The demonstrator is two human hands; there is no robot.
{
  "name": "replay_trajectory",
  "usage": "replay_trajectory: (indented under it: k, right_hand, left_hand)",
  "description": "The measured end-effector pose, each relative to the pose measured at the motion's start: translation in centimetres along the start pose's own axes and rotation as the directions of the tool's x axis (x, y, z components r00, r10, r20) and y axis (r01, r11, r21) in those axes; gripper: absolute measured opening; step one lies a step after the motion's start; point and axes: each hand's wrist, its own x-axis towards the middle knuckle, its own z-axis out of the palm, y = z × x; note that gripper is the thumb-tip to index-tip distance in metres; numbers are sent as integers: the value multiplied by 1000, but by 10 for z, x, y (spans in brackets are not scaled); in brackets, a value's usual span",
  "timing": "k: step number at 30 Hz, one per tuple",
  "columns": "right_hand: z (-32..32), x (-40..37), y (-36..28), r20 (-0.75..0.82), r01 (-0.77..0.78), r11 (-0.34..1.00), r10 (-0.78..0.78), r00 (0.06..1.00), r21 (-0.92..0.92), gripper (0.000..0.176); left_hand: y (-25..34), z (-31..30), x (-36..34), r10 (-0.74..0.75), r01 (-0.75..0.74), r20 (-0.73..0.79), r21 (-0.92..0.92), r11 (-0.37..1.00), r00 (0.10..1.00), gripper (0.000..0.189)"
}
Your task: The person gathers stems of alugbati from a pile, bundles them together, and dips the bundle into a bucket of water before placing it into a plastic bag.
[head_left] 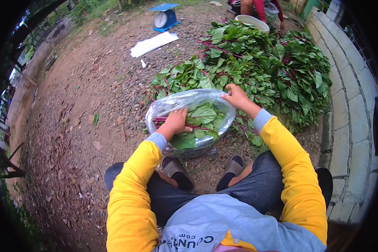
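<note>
Just beyond the sandals (170, 167), a clear bag (189, 95) sits open-mouthed on the ground (109, 96), leaves (203, 114) and red stems (160, 120) inside it. The left hand (177, 121) lies spread on them, not closed; the right hand (238, 98) pinches the rim at its far right. Thin plastic could split if that pinch pulled hard or a stem end poked the wall. No hand grips the left rim, so it could sag or snag the stems. Pressing too firmly could bruise the leaves. Just behind rises a heap (239, 56) of similar greens; to its left lies a white sheet (154, 44). Farther off are a white basin (256, 22), its contents unclear, a co-worker's red sleeve (259, 9) and a blue scale (165, 19).
</note>
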Motion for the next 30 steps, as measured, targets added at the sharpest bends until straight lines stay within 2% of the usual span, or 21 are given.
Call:
replay_trajectory:
  k: [1, 2, 4, 6, 7, 8, 9, 10, 12, 13, 16, 18, 19, 20, 22, 25, 28, 30]
  right_hand:
    - [-2, -11, -20, -226, 163, 979, -187, 956, -121, 39]
    - [-8, -19, -44, -253, 297, 944, -325, 911, -142, 38]
    - [-14, -32, -84, -300, 535, 823, -568, 767, -190, 38]
    - [7, -41, -104, -154, 696, 709, -705, 692, -116, 38]
    - [16, -44, -113, -87, 764, 641, -767, 635, -70, 38]
    - [31, -45, -118, -29, 783, 619, -785, 619, -62, 39]
    - [53, -44, -120, 31, 803, 593, -803, 595, -53, 39]
    - [70, -42, -125, 91, 825, 564, -820, 565, -40, 39]
    - [99, -36, -133, 165, 757, 654, -745, 647, -15, 46]
    - [111, -33, -137, 209, 720, 694, -703, 680, -7, 49]
    - [143, -22, -134, 270, 743, 663, -701, 660, -92, 59]
    - [152, -15, -129, 299, 809, 577, -756, 582, -116, 63]
    - [153, -12, -127, 295, 846, 519, -795, 530, -123, 62]
    - [154, -9, -124, 291, 880, 457, -831, 474, -128, 62]
    - [158, -1, -112, 202, 915, 400, -893, 401, -48, 63]
    - [161, 6, -103, 212, 882, 471, -862, 461, -4, 67]
    - [170, 8, -97, 240, 843, 538, -814, 528, -29, 68]
    - [176, 12, -95, 253, 830, 555, -796, 550, -57, 69]
  left_hand:
    - [-2, -6, -8, 47, -47, -68, -6, 999, 997, 96]
    - [-2, -16, -16, 93, -95, -138, -7, 995, 986, 96]
    - [-1, -59, -37, 75, -84, -111, -81, 993, 991, 90]
    - [-8, -90, -53, 10, -25, -132, -112, 993, 991, 86]
    - [-14, -103, -60, -96, 84, -205, -66, 994, 974, 83]
    - [-19, -112, -65, -198, 199, -285, -27, 980, 938, 79]
    - [-23, -118, -69, -364, 361, -276, -65, 930, 890, 73]
    - [-33, -114, -67, -468, 455, -175, -109, 884, 866, 73]
    - [-66, -83, -59, -645, 642, 47, -176, 747, 763, 71]
    - [-88, -51, -57, -577, 571, 23, -183, 801, 817, 66]
    - [-100, -35, -52, -409, 419, 105, -340, 842, 906, 53]
    - [-92, -61, -54, -390, 467, 260, -415, 780, 883, 44]
    - [-92, -71, -53, -429, 551, 346, -499, 669, 834, 40]
    - [-101, -67, -55, -377, 454, 259, -601, 658, 889, 38]
    - [-103, -82, -61, -392, 479, 295, -684, 550, 871, 37]
    - [-104, -86, -62, -359, 412, 223, -657, 632, 906, 36]
    - [-102, -80, -61, -362, 356, 151, -707, 611, 920, 35]
    - [-104, -76, -58, -315, 234, 10, -691, 684, 949, 33]
